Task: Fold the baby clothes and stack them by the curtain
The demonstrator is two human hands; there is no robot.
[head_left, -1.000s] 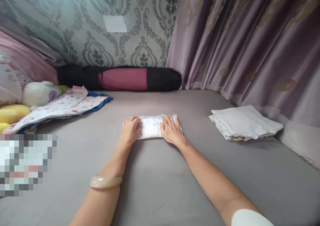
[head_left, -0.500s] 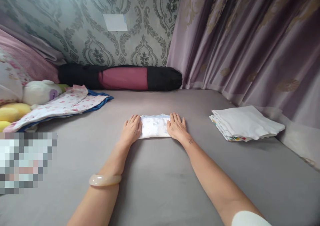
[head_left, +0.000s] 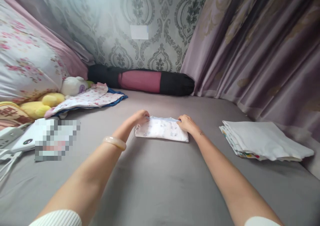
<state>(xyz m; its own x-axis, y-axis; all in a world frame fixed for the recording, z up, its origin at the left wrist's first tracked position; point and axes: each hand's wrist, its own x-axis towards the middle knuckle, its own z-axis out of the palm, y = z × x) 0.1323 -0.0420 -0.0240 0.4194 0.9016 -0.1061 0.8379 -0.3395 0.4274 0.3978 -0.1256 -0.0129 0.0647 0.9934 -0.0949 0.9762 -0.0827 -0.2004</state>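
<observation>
A small folded white cloth (head_left: 162,129) with a faint blue-grey print and a light blue far edge lies flat on the grey bed sheet (head_left: 150,172). My left hand (head_left: 142,116) is closed at its far left corner, fingers curled on the blue edge. At the far right corner my right hand (head_left: 187,123) pinches the same edge between thumb and fingers. The near edge of the cloth rests on the sheet, apart from both hands. A pale bangle (head_left: 115,142) circles my left forearm.
A stack of folded white cloths (head_left: 265,139) lies at the right. On the left are a floral garment (head_left: 87,99), plush toys (head_left: 75,85), a white power bank (head_left: 35,136) and a power strip (head_left: 10,136). A black and maroon roll (head_left: 140,80) lies along the wall.
Both hands have gone from lying flat on the cloth's sides to gripping its far corners. The view has turned left, bringing the power bank and power strip into sight.
</observation>
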